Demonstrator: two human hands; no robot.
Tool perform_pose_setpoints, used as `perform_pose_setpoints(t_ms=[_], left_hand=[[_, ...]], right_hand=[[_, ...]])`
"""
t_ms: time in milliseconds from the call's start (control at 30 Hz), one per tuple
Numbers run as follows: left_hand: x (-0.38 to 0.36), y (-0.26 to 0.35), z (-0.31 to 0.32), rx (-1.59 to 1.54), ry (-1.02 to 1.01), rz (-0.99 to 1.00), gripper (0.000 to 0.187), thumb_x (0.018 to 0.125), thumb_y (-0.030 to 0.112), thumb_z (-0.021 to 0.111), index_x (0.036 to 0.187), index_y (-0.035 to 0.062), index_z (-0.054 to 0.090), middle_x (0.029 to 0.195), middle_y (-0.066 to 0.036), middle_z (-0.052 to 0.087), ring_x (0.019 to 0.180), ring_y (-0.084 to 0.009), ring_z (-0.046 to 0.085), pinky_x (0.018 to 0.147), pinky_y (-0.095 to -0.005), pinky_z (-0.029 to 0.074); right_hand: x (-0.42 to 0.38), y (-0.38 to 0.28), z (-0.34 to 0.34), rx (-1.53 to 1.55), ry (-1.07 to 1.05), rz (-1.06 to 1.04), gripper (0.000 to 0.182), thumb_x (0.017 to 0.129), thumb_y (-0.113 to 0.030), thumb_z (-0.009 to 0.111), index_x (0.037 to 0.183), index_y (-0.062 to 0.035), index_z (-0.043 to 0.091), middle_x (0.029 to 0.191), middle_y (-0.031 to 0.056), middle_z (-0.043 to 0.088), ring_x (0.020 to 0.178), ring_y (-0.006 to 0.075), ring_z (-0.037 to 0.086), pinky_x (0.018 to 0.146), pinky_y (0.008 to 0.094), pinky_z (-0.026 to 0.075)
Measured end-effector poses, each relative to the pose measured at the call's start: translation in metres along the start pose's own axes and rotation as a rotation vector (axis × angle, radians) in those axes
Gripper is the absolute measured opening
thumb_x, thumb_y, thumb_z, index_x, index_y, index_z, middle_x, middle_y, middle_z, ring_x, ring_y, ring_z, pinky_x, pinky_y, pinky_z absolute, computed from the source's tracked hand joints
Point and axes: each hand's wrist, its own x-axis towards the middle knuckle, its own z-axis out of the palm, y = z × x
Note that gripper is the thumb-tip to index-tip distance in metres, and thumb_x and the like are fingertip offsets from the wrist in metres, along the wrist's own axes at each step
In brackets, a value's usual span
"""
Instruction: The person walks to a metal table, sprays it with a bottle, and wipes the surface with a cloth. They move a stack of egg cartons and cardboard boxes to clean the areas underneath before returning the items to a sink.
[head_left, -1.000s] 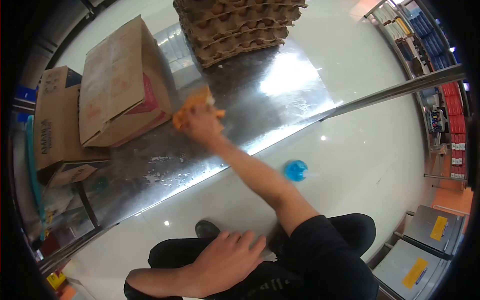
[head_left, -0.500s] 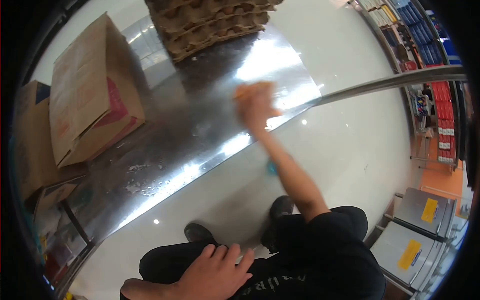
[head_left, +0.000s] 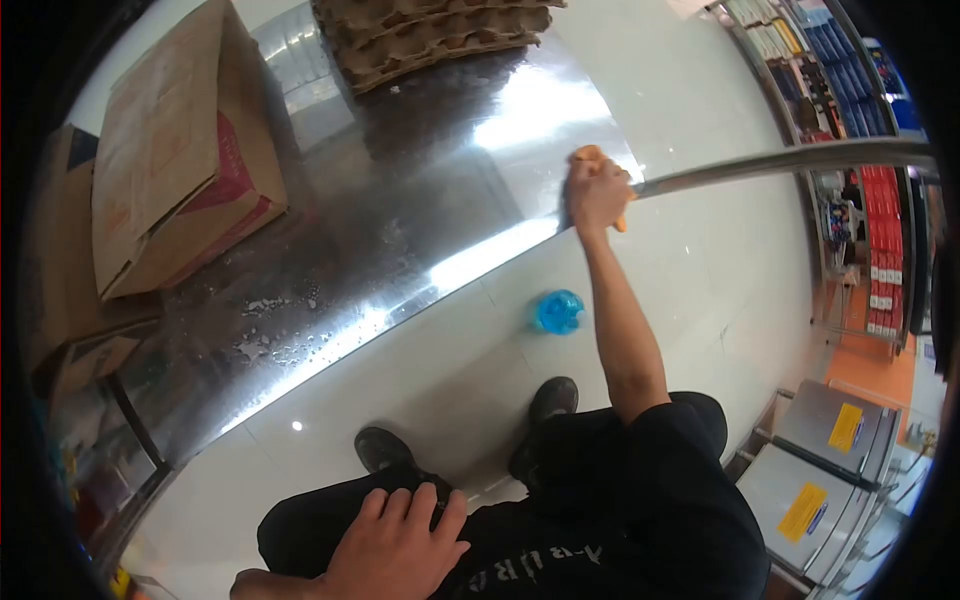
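Right hand (head_left: 600,195) at the far right end of the metal desk (head_left: 430,190), arm stretched out almost straight. Fingers closed down on an orange cloth (head_left: 588,153); part of it shows past the fingers, another bit sticks out on the right side of the hand. Cloth sits at the desk's near right corner, just beside where the metal rail (head_left: 780,165) starts. Can't tell how much of the cloth touches the metal, hand covers most of it.

Left hand (head_left: 400,540) rests palm down over the left leg, in dark trousers (head_left: 310,520). Fingers moderately spread, slightly bent.

On the desk: wet patch with droplets (head_left: 262,335) toward the left, near the front edge, well apart from the cloth. Cardboard box with a pink panel (head_left: 170,160) upright on the left, second carton (head_left: 60,250) to its left, partly hidden. Stack of egg trays (head_left: 430,45) toward the back, top cut off by the frame.

Floor (head_left: 700,300): translucent blue container (head_left: 559,312) near the right forearm in view, between desk edge and shoes (head_left: 553,398). Right side: shelf with red packs (head_left: 883,250), below it two grey-lidded bins (head_left: 800,480) with yellow labels.
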Motion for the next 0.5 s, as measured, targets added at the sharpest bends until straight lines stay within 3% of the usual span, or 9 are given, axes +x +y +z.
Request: perform_pose_setpoints(t_ms=[33, 100, 167, 233, 333, 367, 400, 433, 500], left_hand=[[-0.002, -0.001, -0.001, 0.001, -0.013, 0.037, 0.042, 0.086, 0.021, 0.061, 0.12, -0.0002, 0.049, 0.1, -0.016, 0.053, 0.091, -0.0302, 0.053, 0.083, -0.0378, 0.041], [0.0, -0.002, -0.002, -0.007, -0.017, 0.106, 0.042, 0.085, 0.021, 0.061, 0.119, -0.0001, 0.05, 0.101, -0.015, 0.053, 0.091, -0.0297, 0.052, 0.083, -0.0376, 0.041], [0.003, 0.002, -0.004, 0.018, -0.019, 0.144, 0.041, 0.085, 0.022, 0.061, 0.119, 0.0002, 0.051, 0.1, -0.015, 0.053, 0.091, -0.029, 0.053, 0.083, -0.0371, 0.041], [0.006, 0.009, -0.003, 0.057, -0.009, 0.172, 0.041, 0.085, 0.023, 0.061, 0.118, 0.0004, 0.052, 0.099, -0.015, 0.053, 0.091, -0.028, 0.053, 0.083, -0.0366, 0.041], [-0.001, 0.013, 0.003, 0.147, 0.037, 0.182, 0.042, 0.085, 0.025, 0.061, 0.117, 0.0007, 0.052, 0.097, -0.014, 0.054, 0.091, -0.0265, 0.053, 0.083, -0.036, 0.041], [-0.008, 0.014, 0.005, 0.177, 0.06, 0.179, 0.042, 0.085, 0.025, 0.061, 0.118, 0.0007, 0.052, 0.096, -0.014, 0.054, 0.091, -0.026, 0.053, 0.083, -0.0359, 0.041], [-0.014, 0.015, 0.007, 0.208, 0.085, 0.174, 0.042, 0.085, 0.026, 0.061, 0.118, 0.0008, 0.052, 0.096, -0.013, 0.054, 0.091, -0.0256, 0.053, 0.083, -0.0359, 0.041], [-0.019, 0.017, 0.007, 0.22, 0.111, 0.156, 0.042, 0.085, 0.026, 0.06, 0.118, 0.0009, 0.052, 0.095, -0.013, 0.054, 0.09, -0.0253, 0.053, 0.083, -0.0361, 0.041], [-0.03, 0.02, 0.006, 0.252, 0.145, 0.131, 0.042, 0.085, 0.026, 0.06, 0.118, 0.0012, 0.052, 0.095, -0.012, 0.055, 0.09, -0.0247, 0.053, 0.083, -0.0364, 0.041]], right_hand=[[-0.018, -0.012, -0.004, 0.01, -0.025, 0.003, 0.035, 0.083, -0.033, 0.056, 0.092, 0.0, 0.065, 0.088, 0.021, 0.062, 0.081, 0.037, 0.059, 0.072, 0.0456, 0.048], [-0.069, -0.048, -0.007, 0.337, -0.081, -0.322, 0.018, 0.079, -0.017, 0.061, 0.088, -0.002, 0.064, 0.086, 0.0178, 0.06, 0.076, 0.0341, 0.058, 0.07, 0.0449, 0.044], [-0.133, -0.099, -0.025, 0.337, 0.007, -0.584, 0.019, 0.069, -0.016, 0.066, 0.084, -0.0043, 0.062, 0.09, 0.0138, 0.058, 0.085, 0.0314, 0.057, 0.077, 0.0457, 0.044], [-0.178, -0.134, -0.064, 0.419, -0.565, -0.49, 0.028, 0.075, -0.022, 0.062, 0.092, -0.0005, 0.063, 0.1, 0.0223, 0.057, 0.102, 0.0383, 0.052, 0.093, 0.0513, 0.04], [-0.153, -0.088, -0.018, 0.406, -0.279, -0.806, 0.028, 0.078, -0.024, 0.06, 0.094, -0.0018, 0.063, 0.099, 0.0199, 0.058, 0.101, 0.0357, 0.055, 0.092, 0.052, 0.04], [-0.119, -0.063, -0.019, 0.229, -0.322, -0.777, 0.026, 0.079, -0.022, 0.058, 0.095, -0.0025, 0.064, 0.096, 0.0174, 0.059, 0.099, 0.0334, 0.056, 0.092, 0.0469, 0.042], [-0.084, -0.032, -0.006, 0.272, -0.311, -0.561, 0.026, 0.082, -0.022, 0.056, 0.096, -0.002, 0.065, 0.095, 0.0169, 0.062, 0.09, 0.0346, 0.059, 0.086, 0.0438, 0.046], [-0.049, -0.005, -0.004, 0.253, -0.354, -0.203, 0.031, 0.084, -0.027, 0.053, 0.094, -0.0005, 0.065, 0.092, 0.0189, 0.063, 0.084, 0.038, 0.061, 0.076, 0.0459, 0.049], [0.004, 0.027, -0.011, -0.132, -0.317, 0.124, 0.039, 0.088, -0.036, 0.046, 0.091, -0.0011, 0.063, 0.087, 0.0202, 0.061, 0.084, 0.0383, 0.063, 0.074, 0.0477, 0.05]])
